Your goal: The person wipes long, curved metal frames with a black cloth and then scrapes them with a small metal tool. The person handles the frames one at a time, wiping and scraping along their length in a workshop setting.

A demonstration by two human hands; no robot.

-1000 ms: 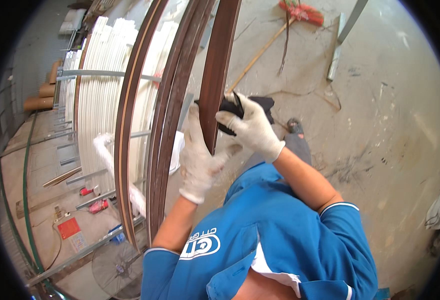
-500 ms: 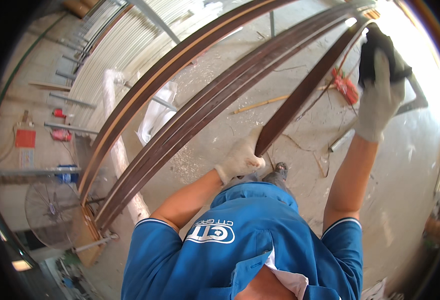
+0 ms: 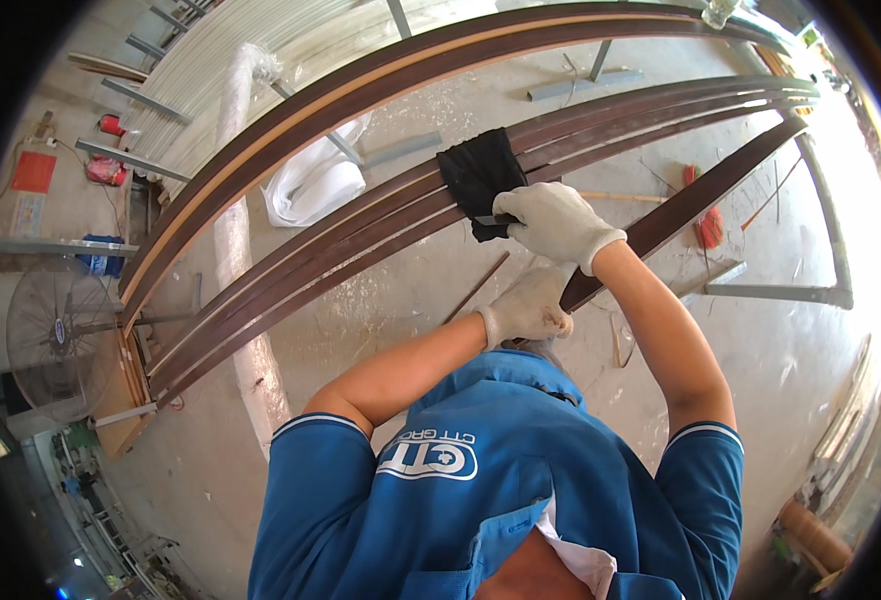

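My left hand (image 3: 531,306), in a white work glove, is closed around the near end of a long dark brown board (image 3: 706,203). That board slants away to the far right. My right hand (image 3: 566,228), gloved too, is closed just above the left one, with a small dark flat piece (image 3: 499,219) sticking out from its fingers; what kind of thing it is cannot be made out. Beside these fingers a black cloth (image 3: 481,172) hangs over several long brown boards (image 3: 361,235) lying side by side. Whether the fingers also touch the cloth is unclear.
Beyond lie more brown boards (image 3: 401,62) with a tan stripe. White sheeting (image 3: 311,185) and a plastic-wrapped roll (image 3: 236,235) are on the left, near a standing fan (image 3: 61,335). A grey metal frame (image 3: 781,293) and red bundle (image 3: 709,228) are at right.
My right hand has come from the far right end of the board back toward my body. The black cloth it held there now lies over the row of boards. My left hand keeps its hold.
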